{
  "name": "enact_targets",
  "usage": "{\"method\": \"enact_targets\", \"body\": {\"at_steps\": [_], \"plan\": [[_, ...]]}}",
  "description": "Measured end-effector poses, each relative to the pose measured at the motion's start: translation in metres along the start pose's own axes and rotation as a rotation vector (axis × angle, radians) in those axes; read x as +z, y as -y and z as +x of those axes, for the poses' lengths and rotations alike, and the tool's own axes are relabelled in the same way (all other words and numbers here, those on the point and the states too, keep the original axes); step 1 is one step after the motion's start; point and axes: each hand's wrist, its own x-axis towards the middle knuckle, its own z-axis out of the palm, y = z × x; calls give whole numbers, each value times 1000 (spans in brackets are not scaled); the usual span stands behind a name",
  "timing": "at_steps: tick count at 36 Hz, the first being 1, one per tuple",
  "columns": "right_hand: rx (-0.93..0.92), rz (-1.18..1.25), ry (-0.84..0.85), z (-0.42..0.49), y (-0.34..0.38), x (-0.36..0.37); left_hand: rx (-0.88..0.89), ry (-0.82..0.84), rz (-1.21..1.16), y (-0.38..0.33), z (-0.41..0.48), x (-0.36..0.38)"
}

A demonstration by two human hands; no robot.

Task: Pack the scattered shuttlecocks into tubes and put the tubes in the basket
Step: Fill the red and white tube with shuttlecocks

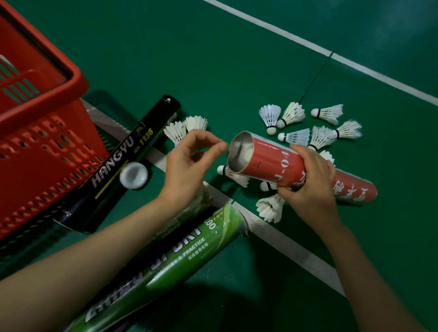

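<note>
Gripping red tube [268, 164] in right hand [310, 187], you are aiming mouth at left hand [185, 164], empty, fingers loose, likely for loading shuttlecocks [294, 136].

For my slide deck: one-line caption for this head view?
Right hand grips an open red tube over scattered shuttlecocks; left hand hovers at its mouth.

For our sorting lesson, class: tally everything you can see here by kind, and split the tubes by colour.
Shuttlecocks: 12 in view
Red tube: 1
Black tube: 1
Green tubes: 2, one partly under an arm
Basket: 1
Loose cap: 1
Total: 18
</note>
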Motion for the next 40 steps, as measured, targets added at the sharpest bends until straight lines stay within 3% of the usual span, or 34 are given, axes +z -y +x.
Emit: {"method": "enact_targets", "body": {"at_steps": [2,4,6,8,13,16,22,28,33,40], "plan": [[10,2,10,0,0,-2,15,14,255,20,5,-20],[9,3,31,0,1,-1,10,105,716,51,14,-47],[-3,-6,52,0,1,2,-105,211,1143,79,18,-74],[-9,-24,69,-1,1,6,-254,309,1411,98,16,-94],[-4,-46,90,-2,1,11,-168,419,1579,116,4,-106],[-9,-46,87,-1,0,10,-208,448,1640,115,4,-102],[1,-39,83,-1,1,8,-163,418,1427,108,12,-97],[1,-47,87,-2,2,10,-82,557,1310,104,24,-91],[0,-43,85,-3,1,9,-197,373,1110,100,20,-86],[2,-52,72,-3,1,10,-48,86,512,60,4,-62]]}}
